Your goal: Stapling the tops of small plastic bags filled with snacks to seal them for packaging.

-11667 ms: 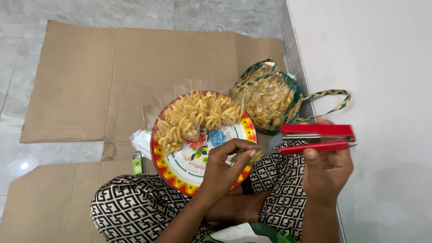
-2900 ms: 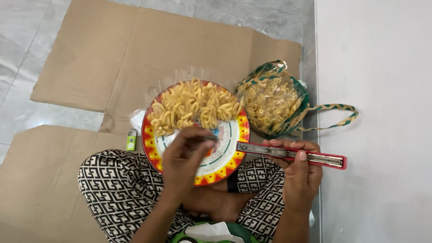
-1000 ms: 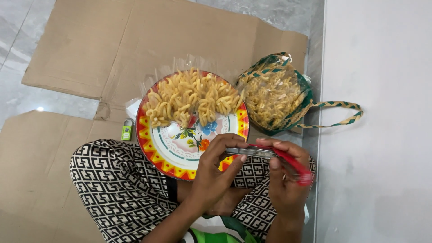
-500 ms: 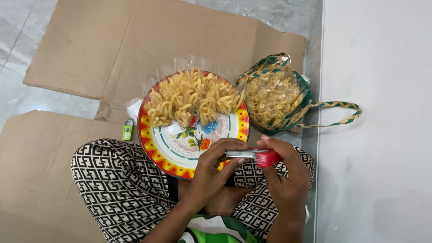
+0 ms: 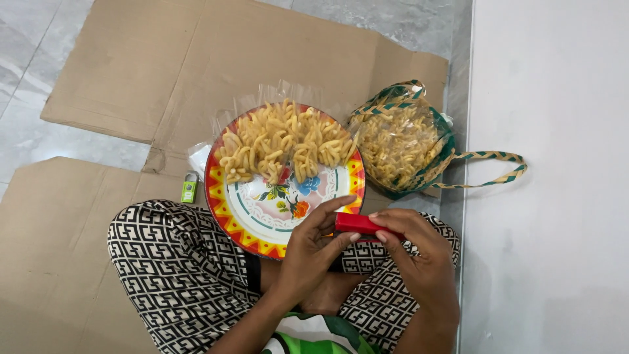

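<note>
A: Log hands first.

B: Both hands meet over the lap, just below the plate's near rim. Left hand [image 5: 314, 246] has its fingers curled onto the left end of a red stapler [image 5: 360, 225], index finger stretched along its top. Right hand [image 5: 416, 252] grips the right end, fingers bent over the top, thumb side underneath. So both hands are closed on the one stapler, held level and roughly crosswise.

A: Stapler's place relative to the plate?

B: Just beside the plate [image 5: 230, 219], at its lower right edge; cannot tell whether they touch. The plate sits on the lap, on black-and-white patterned trousers [image 5: 177, 262].

A: Plate contents?

B: Yellow curly snacks [image 5: 285, 141] piled on the far half. Near half bare, flower print showing. Clear plastic [image 5: 275, 95] sticks out behind the far rim.

A: Surroundings?

B: Woven basket [image 5: 445, 160] with green trim to the right of the plate, close to it, holding a clear bag of the same snacks [image 5: 396, 141]; one handle loop lies out toward the white wall [image 5: 550, 177]. Small green padlock [image 5: 189, 188] on cardboard [image 5: 131, 65] left of the plate, near the knee. Cardboard sheets cover a grey tiled floor [image 5: 26, 39].
</note>
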